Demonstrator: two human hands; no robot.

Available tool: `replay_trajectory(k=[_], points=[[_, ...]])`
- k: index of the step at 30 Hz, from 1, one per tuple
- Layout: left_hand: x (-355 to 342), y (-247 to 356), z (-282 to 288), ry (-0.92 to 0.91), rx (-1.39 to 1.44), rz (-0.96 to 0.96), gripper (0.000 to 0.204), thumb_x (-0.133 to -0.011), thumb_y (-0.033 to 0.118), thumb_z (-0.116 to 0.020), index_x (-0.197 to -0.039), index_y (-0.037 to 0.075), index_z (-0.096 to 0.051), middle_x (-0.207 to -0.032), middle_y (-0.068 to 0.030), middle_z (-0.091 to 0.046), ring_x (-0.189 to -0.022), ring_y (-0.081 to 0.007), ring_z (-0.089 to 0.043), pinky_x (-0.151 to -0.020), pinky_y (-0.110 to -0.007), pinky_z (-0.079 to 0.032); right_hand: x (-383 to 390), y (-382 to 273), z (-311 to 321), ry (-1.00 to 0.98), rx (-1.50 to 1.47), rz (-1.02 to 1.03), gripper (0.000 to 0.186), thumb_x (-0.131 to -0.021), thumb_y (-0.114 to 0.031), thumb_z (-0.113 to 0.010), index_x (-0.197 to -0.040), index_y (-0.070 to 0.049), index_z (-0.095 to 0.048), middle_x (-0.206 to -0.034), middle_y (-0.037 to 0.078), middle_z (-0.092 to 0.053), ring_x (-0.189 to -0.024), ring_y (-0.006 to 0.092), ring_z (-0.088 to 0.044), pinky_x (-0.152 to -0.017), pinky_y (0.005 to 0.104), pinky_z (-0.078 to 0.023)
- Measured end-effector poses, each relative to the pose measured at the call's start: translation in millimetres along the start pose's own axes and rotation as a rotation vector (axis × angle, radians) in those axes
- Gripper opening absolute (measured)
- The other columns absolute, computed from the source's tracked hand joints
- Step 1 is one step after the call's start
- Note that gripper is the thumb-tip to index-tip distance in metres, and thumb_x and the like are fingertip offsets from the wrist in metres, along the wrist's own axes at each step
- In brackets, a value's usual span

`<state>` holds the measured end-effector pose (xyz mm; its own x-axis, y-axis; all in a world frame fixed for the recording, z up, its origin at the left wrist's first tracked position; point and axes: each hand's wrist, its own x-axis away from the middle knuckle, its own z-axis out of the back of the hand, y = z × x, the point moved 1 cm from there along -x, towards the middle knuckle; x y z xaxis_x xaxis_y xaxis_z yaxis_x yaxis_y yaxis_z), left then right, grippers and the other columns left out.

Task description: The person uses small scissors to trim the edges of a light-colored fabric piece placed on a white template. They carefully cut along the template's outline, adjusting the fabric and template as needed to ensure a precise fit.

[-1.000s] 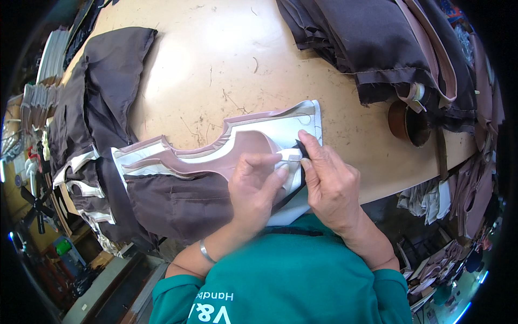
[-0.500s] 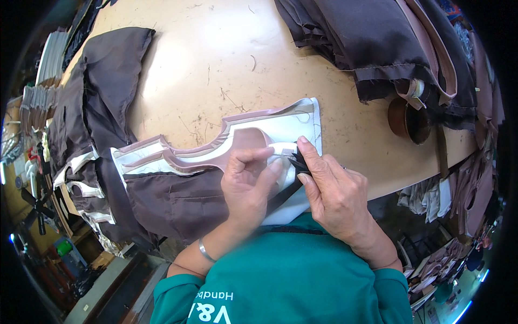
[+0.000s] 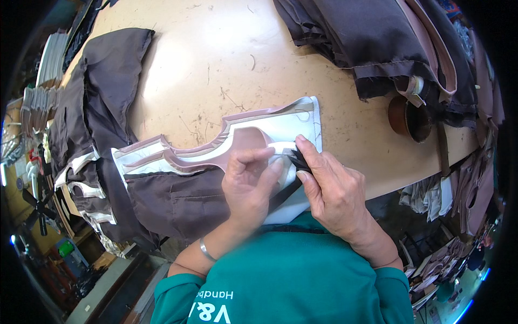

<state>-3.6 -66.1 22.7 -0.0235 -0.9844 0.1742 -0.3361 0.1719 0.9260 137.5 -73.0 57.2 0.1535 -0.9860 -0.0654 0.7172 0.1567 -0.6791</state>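
A partly sewn bag panel [image 3: 286, 123], white inside with dusty-pink edging and a curved handle cut-out, lies at the table's near edge. Dark brown lining [image 3: 189, 197] is joined along its lower side. My left hand [image 3: 247, 181] is closed, pinching the panel's white edge between thumb and forefinger beside the pink flap [image 3: 249, 141]. Opposite it, my right hand [image 3: 337, 191] is closed over a small black piece [image 3: 297, 160] with pointed ends. Fingers partly hide that piece, and I cannot tell whether it is a tool or cloth.
Dark lined pieces [image 3: 102, 81] are heaped at the left. More dark pieces with pink straps [image 3: 391, 43] pile up at the far right, next to a round brown container [image 3: 409, 120]. Thread scraps dot the tan tabletop [image 3: 189, 70]. Cut pieces [image 3: 431, 197] hang beyond the right edge.
My right hand has shifted very slightly, and the black piece in its fingers has turned a little. My left hand and the panel stay nearly where they were.
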Motion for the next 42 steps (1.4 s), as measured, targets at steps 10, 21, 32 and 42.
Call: replay_trajectory(k=[10, 21, 32, 42], points=[[-2, -1, -3, 0.053, 0.032, 0.059, 0.020, -0.080, -0.003, -0.056, -0.098, -0.001, -0.046, -0.090, -0.0109, -0.056, -0.080, -0.0101, -0.055, -0.071, -0.021, -0.045, 2, 4, -16, 0.083, -0.030, 0.022, 0.045, -0.075, -0.007, -0.057, -0.119, -0.002, -0.048, -0.067, 0.009, -0.050, -0.050, 0.0232, -0.053, -0.046, 0.0319, -0.044], [-1, 1, -2, 0.019, 0.049, 0.107, 0.026, -0.078, -0.006, -0.057, -0.101, -0.002, -0.046, -0.095, -0.0102, -0.054, -0.089, -0.0127, -0.053, -0.079, -0.024, -0.044, -3, 16, -17, 0.154, -0.045, 0.146, 0.047, -0.073, -0.009, -0.059, -0.118, 0.000, -0.048, -0.066, 0.007, -0.049, -0.046, 0.0204, -0.050, -0.042, 0.0296, -0.042], [2, 0, -2, -0.017, -0.064, 0.019, 0.026, -0.077, -0.007, -0.057, -0.100, 0.000, -0.045, -0.095, -0.0085, -0.053, -0.089, -0.0110, -0.052, -0.077, -0.023, -0.042, 1, 9, -7, 0.056, 0.118, 0.154, 0.052, -0.071, -0.013, -0.061, -0.120, 0.001, -0.047, -0.066, 0.006, -0.047, -0.043, 0.0165, -0.049, -0.041, 0.0273, -0.041], [4, -3, -2, -0.008, -0.150, 0.095, 0.023, -0.077, -0.006, -0.058, -0.096, 0.000, -0.047, -0.093, -0.0074, -0.053, -0.087, -0.0105, -0.053, -0.074, -0.022, -0.043, 0, 6, -10, 0.105, 0.160, 0.056, 0.048, -0.073, -0.006, -0.061, -0.119, -0.001, -0.049, -0.066, 0.010, -0.050, -0.048, 0.0218, -0.050, -0.045, 0.0314, -0.041]])
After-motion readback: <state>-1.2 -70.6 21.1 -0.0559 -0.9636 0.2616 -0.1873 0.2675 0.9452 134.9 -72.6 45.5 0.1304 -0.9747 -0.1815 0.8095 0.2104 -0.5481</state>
